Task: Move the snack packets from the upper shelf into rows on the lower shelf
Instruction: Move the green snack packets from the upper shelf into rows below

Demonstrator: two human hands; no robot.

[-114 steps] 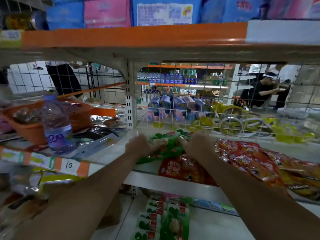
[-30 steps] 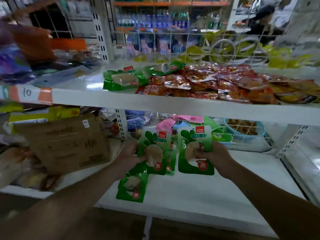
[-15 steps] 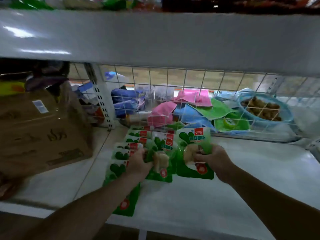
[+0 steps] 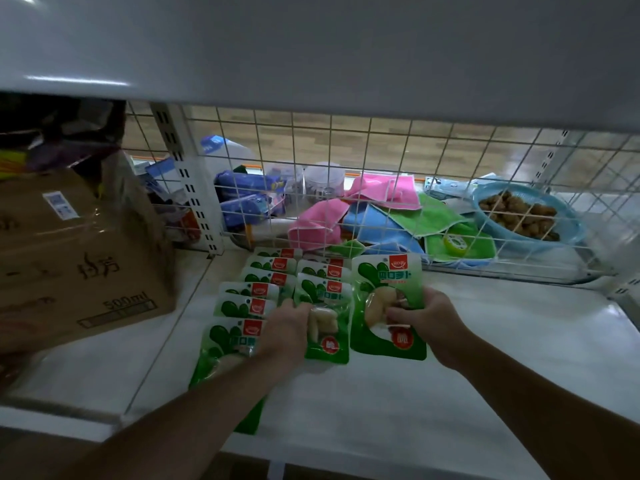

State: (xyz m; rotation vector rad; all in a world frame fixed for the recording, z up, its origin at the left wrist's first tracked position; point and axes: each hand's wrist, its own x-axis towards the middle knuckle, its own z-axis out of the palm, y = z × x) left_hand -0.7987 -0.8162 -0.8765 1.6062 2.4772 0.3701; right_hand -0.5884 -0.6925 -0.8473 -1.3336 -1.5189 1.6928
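On the white lower shelf (image 4: 519, 358), rows were filling.
Left hand (image 4: 287, 330) pinched a green plastic snack packet (image 4: 329, 348), right hand (image 4: 427, 318) a second green packet (image 4: 384, 275); next likely needed aligned set-down.

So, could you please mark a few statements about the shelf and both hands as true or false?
1. The right hand grips a green packet. True.
2. The other packets lie in overlapping rows on the lower shelf. True.
3. The cardboard box stands to the right of the packets. False: it stands to their left.
4. The blue basket sits in front of the wire mesh. False: it sits behind the mesh.
5. The left hand touches nothing. False: it holds the middle-row packet.
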